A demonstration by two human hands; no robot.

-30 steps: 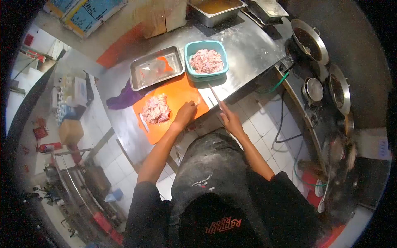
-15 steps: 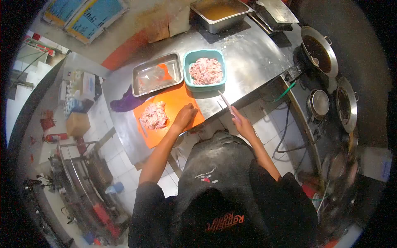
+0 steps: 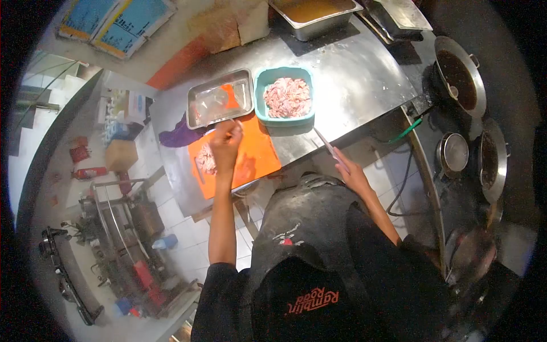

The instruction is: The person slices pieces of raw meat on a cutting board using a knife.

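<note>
My right hand (image 3: 354, 175) is wrapped round the handle of a knife (image 3: 326, 142), its blade pointing up and left past the table's front edge. My left hand (image 3: 229, 137) is raised over the orange cutting board (image 3: 259, 151), fingers curled together close to the metal tray's lower edge; whether anything is in them is hidden. Behind my left forearm lies a pile of raw, pale pink cut meat (image 3: 206, 159), partly covered. A slim grey object (image 3: 199, 171) lies along its left side. More meat pieces (image 3: 288, 97) fill a teal tub (image 3: 285, 121) behind the board.
The shallow metal tray (image 3: 191, 108) holds clear plastic and something orange. A purple cloth (image 3: 181, 134) lies left of it. Farther back stands a deep steel pan (image 3: 322, 27) of brownish liquid. Woks (image 3: 478, 85) and a strainer (image 3: 454, 151) stand at the right, near a green hose (image 3: 405, 131).
My left hand has moved from the board's right part up and left toward the tray, now in front of the meat pile. My right hand still holds the knife. The view has shifted slightly.
</note>
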